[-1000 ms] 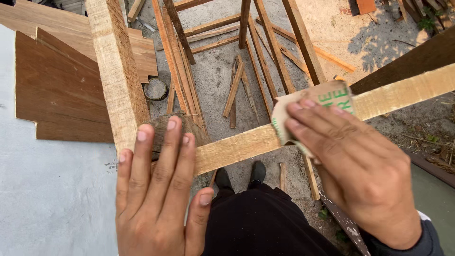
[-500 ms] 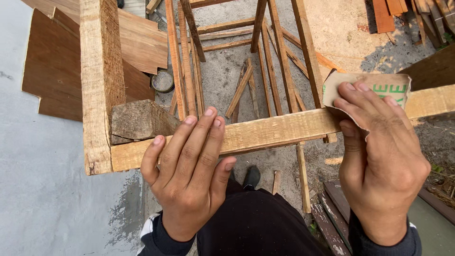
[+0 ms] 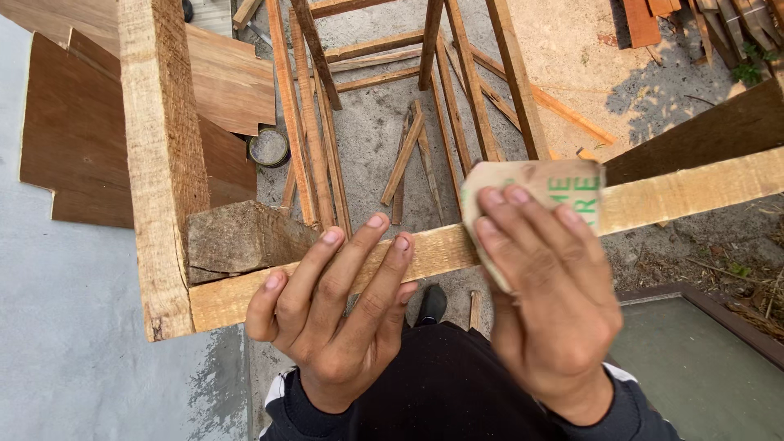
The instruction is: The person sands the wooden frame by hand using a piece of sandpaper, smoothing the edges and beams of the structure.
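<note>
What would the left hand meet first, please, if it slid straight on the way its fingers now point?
The left hand lies on the front rail, fingers pointing up and slightly right. Beyond the rail's far edge is open air inside the frame; the thin slats stand closest to that line, though depth is hard to judge.

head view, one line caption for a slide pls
Left hand steadies a wooden rail while the right hand presses folded sandpaper on it.

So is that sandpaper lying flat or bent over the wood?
Bent. The sandpaper sheet curves over the wooden rail, pressed down by the right hand.
</note>
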